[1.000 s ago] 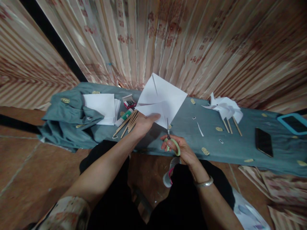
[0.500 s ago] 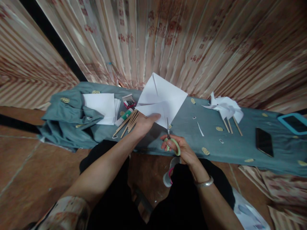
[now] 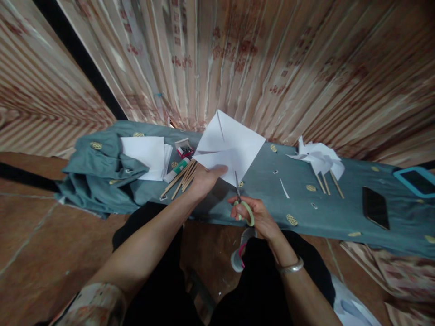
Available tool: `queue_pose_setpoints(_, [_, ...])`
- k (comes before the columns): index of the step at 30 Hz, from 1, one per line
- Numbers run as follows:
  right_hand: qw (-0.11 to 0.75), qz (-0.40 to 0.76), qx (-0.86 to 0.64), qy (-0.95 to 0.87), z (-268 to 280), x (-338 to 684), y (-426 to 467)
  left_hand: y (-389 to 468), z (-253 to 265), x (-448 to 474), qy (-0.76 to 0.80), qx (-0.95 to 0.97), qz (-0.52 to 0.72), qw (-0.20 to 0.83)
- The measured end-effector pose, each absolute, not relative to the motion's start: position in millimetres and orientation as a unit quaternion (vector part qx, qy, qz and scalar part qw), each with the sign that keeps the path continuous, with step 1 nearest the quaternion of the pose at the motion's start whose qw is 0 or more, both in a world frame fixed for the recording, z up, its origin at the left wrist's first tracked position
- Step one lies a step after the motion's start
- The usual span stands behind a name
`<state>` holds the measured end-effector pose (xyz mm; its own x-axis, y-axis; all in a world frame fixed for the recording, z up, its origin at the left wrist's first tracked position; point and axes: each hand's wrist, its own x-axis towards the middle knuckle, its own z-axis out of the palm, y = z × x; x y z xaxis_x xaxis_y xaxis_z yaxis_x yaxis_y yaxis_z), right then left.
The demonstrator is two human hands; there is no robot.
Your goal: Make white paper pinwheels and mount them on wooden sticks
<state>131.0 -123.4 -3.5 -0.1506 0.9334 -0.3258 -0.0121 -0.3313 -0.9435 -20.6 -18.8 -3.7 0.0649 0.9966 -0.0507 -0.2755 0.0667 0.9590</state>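
I see the left hand (image 3: 205, 179) pinching slit, square white paper (image 3: 245, 140), the right hand (image 3: 261, 216) gripping green-handled scissors (image 3: 237, 191), at a cloth-covered desk (image 3: 260, 181) before pleated curtains (image 3: 210, 59).

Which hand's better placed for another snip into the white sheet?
Probably the right hand: it holds the scissors, with their blades at the near corner of the white sheet. The left hand is busy gripping that sheet.
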Motion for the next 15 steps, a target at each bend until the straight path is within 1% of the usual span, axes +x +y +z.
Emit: queue_pose_setpoints(15, [0.388, 0.626, -0.543, -0.404, -1.8, 127.7, -121.9, -17.6, -4.4, -20.6, 0.42, 0.421, 0.544, 0.592])
